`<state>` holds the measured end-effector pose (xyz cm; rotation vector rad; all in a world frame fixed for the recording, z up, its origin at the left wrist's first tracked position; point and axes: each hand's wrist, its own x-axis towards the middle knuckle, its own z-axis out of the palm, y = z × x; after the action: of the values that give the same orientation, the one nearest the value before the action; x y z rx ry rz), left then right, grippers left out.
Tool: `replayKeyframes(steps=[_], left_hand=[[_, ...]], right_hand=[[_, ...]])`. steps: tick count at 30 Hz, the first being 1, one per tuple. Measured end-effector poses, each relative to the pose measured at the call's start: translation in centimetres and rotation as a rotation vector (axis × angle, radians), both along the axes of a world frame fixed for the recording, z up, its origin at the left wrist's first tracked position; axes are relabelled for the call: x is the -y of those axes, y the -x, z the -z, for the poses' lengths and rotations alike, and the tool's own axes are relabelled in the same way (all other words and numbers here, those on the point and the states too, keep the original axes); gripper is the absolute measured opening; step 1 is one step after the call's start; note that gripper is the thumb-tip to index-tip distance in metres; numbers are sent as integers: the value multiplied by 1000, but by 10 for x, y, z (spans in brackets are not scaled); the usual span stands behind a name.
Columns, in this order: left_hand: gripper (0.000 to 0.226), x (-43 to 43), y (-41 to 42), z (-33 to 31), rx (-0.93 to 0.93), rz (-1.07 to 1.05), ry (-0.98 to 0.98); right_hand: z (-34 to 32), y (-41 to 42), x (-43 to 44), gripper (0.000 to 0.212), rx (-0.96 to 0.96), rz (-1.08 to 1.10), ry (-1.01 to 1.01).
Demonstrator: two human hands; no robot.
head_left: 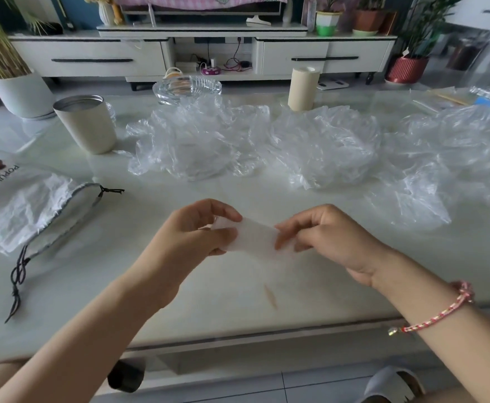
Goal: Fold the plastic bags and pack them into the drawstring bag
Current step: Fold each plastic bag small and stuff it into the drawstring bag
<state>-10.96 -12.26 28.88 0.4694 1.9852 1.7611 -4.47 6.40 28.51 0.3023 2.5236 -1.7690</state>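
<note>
A folded plastic bag (257,238), a narrow whitish strip, is held just above the table between both hands. My left hand (191,237) pinches its left end and my right hand (328,239) pinches its right end. Behind them, several crumpled clear plastic bags lie loose: one at the centre (191,141), one to its right (325,146), and a bigger heap at the far right (447,170). The white drawstring bag (26,207), printed with a bear and "POPULAR", lies flat at the left, its mouth toward the middle and its black cords (18,274) trailing to the front edge.
A beige metal cup (85,123) stands back left, a glass ashtray (187,88) behind the bags, and a tape roll (302,88) upright at back right. The pale table (238,301) ends at a front edge near me. A TV cabinet and potted plants stand beyond.
</note>
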Motion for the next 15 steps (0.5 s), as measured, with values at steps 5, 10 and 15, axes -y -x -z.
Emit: replayKeyframes(steps=[5, 10, 15], left_hand=[[20, -4, -7, 0, -239, 52, 127], [18, -3, -6, -1, -246, 60, 69], [23, -4, -2, -1, 29, -40, -102]], right_hand=[[-3, -2, 6, 25, -172, 48, -10], [7, -2, 26, 16, -33, -126, -12], [9, -1, 30, 10, -121, -154, -57]])
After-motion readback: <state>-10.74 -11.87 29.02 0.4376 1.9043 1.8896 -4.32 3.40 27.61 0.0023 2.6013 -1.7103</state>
